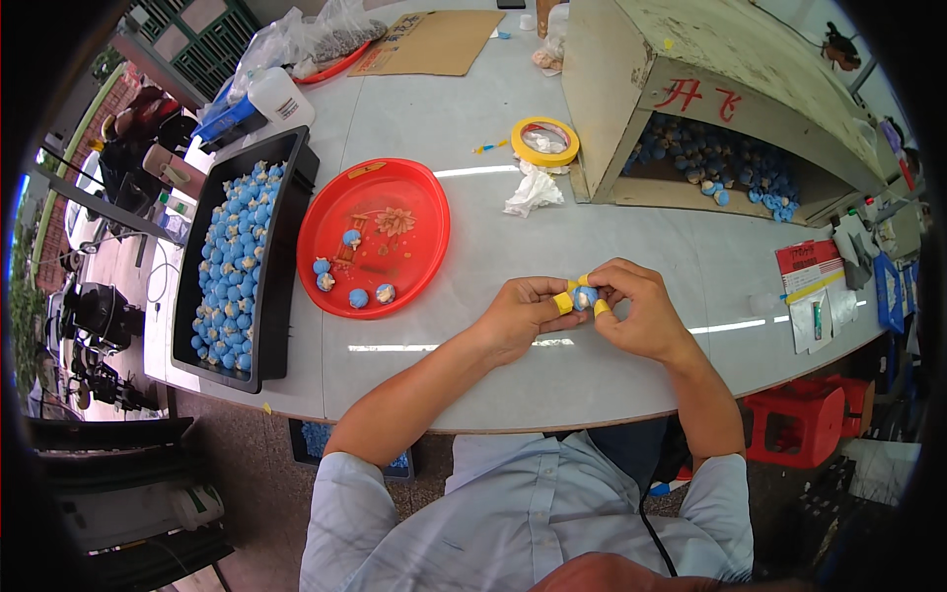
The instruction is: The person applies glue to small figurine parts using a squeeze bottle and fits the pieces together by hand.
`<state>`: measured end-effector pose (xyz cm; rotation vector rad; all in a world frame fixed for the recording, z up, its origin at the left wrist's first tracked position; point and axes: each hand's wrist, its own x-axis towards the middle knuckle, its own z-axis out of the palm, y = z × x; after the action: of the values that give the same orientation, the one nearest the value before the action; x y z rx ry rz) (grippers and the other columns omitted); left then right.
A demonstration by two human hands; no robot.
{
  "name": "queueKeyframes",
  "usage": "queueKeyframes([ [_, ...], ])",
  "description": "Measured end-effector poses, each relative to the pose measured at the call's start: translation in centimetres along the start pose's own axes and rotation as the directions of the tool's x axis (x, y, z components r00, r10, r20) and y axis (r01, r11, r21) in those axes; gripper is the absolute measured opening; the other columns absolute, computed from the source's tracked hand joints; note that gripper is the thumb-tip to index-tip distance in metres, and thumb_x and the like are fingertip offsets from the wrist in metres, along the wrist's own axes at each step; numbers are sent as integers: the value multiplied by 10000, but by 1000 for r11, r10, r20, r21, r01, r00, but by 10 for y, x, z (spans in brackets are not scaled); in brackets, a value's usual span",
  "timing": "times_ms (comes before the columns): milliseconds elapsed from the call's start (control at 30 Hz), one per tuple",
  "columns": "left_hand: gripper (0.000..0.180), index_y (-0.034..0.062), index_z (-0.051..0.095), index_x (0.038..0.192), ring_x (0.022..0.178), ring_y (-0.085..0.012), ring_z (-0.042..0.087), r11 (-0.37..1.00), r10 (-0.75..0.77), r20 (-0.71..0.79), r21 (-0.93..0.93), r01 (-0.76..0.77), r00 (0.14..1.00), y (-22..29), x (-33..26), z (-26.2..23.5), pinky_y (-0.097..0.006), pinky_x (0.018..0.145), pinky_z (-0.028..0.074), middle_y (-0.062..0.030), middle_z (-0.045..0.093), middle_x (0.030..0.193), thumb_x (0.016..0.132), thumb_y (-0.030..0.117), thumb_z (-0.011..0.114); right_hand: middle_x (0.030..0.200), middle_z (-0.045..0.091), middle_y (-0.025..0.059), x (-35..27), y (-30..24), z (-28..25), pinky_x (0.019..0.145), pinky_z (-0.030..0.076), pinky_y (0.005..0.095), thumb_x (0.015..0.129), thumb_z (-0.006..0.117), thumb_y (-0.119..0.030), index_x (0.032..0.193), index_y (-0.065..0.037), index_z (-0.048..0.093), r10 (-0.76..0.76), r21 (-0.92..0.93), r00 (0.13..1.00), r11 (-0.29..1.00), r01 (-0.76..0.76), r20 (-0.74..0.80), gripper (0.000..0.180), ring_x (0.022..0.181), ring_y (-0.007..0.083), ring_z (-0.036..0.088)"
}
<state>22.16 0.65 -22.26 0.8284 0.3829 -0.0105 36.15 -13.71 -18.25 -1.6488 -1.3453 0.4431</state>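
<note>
Just above the grey-white table in front of me, a small blue ball-shaped piece with a whitish part (586, 297) sits between the fingertips of both hands. My left hand (515, 318) pinches it from the left, and my right hand (648, 314) grips it from the right with bent fingers. Yellow tape wraps several fingertips on both hands. To the left lies a round red tray (422, 212) with several similar blue pieces (359, 297). Beyond it, a long black bin (274, 331) is filled with many more blue-and-white pieces (235, 266).
A wooden box (617, 128) with an open front holds more blue pieces at the far right. Beside it lie a yellow tape roll (546, 159) and crumpled tissue (534, 190). Cardboard (434, 44) lies at the back; papers (811, 296) lie right. A red stool (794, 424) stands below.
</note>
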Motion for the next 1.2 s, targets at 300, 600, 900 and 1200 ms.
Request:
queueKeyframes([
  [300,250,-61,575,1172,1026,-214,635,1000,-22,-22,-7,22,1000,1,-1,-1,-298,933,532,-136,621,1121,966,75,538,913,607,117,1,0,2,630,524,261,706,616,80,975,59,609,-21,25,1000,999,21,-9,271,711,169,626],
  [600,241,-40,584,1160,1006,-208,644,1000,-18,-15,-5,18,1000,-1,0,-2,-298,906,544,-123,630,1102,959,91,562,926,597,114,0,-1,2,617,519,256,720,618,104,967,52,603,-14,14,1000,1000,14,4,253,712,161,617],
  [900,233,-22,596,1142,999,-196,647,1000,-13,-31,25,13,999,0,-2,1,-284,895,550,-107,632,1097,940,95,599,909,592,98,-1,0,3,624,510,260,728,624,94,951,50,598,28,28,1000,999,-28,5,229,706,152,610],
  [1200,211,-16,611,1118,980,-189,653,1000,-12,-34,21,12,999,2,-2,1,-285,867,559,-104,642,1072,951,111,586,907,586,82,1,2,0,623,484,259,742,674,53,950,14,623,41,28,999,999,-41,9,217,720,142,583],
])
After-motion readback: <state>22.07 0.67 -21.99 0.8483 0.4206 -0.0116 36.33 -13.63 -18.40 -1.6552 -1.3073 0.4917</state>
